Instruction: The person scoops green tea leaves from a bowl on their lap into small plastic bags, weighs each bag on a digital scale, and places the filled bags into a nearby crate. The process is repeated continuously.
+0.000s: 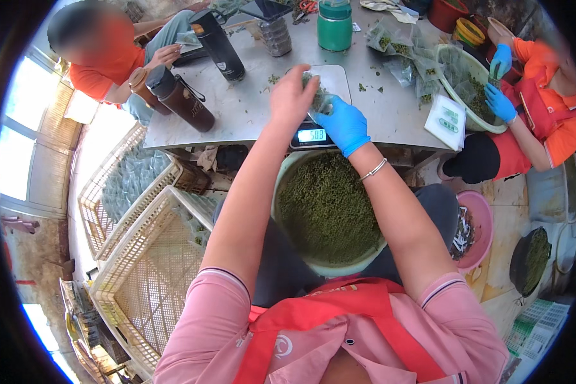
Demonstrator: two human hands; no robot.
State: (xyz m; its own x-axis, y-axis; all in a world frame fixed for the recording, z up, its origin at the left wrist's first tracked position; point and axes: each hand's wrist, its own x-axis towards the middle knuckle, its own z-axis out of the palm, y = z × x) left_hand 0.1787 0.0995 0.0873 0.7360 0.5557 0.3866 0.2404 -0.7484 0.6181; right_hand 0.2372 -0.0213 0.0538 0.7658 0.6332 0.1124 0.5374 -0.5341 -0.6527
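A clear plastic bag [320, 102] with small green berries in it is over the digital kitchen scale [338, 77], near the table's front edge. My right hand [343, 124], in a blue glove, grips this bag from its right side. Bare, my left hand [292, 98] is at the bag's left, its fingers bent around the upper part; whether they pinch it is hidden. The scale's lit display [312, 135] shows digits below my hands. Between my knees stands a round tub [282, 175] heaped with green peppercorn-like berries [329, 211].
Bottles [187, 103] and a green jar [334, 26] stand on the metal table [249, 103]. Filled bags [396, 45] lie at right, by a co-worker's basin [497, 128]. Plastic crates [139, 288] are at my left, a pink basin [485, 230] at my right. Another person sits at left.
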